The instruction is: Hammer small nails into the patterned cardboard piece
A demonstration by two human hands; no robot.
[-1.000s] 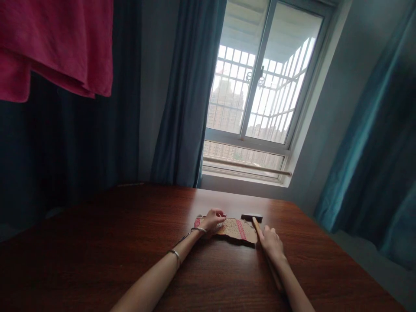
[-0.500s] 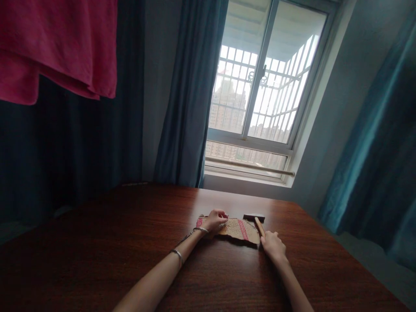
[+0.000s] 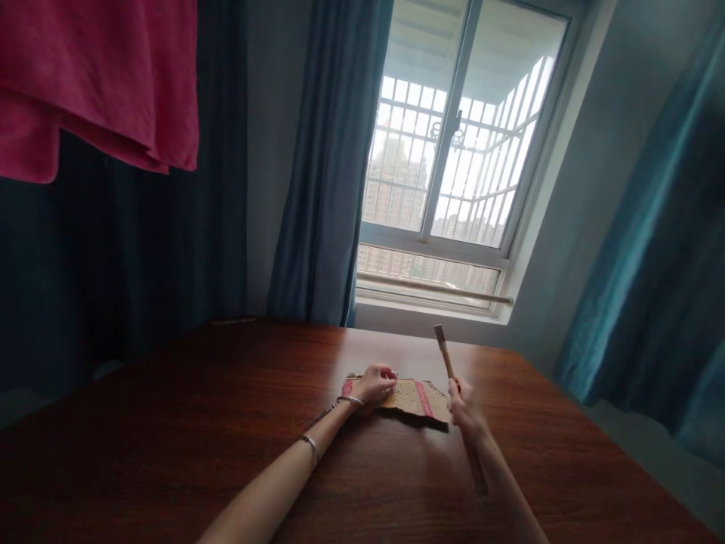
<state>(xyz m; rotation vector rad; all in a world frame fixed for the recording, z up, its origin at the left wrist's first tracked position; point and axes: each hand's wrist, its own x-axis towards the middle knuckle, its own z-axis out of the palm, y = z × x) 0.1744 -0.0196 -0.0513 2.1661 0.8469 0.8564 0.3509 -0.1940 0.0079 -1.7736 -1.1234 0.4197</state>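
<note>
A tan perforated sheet [image 3: 416, 397] with pink stripes lies flat on the dark wooden table [image 3: 226, 431]. My left hand [image 3: 374, 384] rests on the sheet's left end, its fingers pinched together on something small that I cannot make out. My right hand [image 3: 464, 404] is at the sheet's right edge, closed round the wooden handle of a hammer [image 3: 445, 351]. The hammer is lifted off the table and its handle points up and slightly left, with the head end at the top. Two bracelets sit on my left forearm.
A pink cloth [image 3: 96, 75] hangs at the upper left. Blue curtains [image 3: 328, 166] frame a barred window [image 3: 453, 143] behind the table. The table's right edge runs diagonally down toward the lower right, with a grey floor [image 3: 640, 453] beyond it.
My right hand has lifted the hammer: its head lay on the table beyond the sheet, and now the handle stands raised. My left hand stays pinched on the sheet.
</note>
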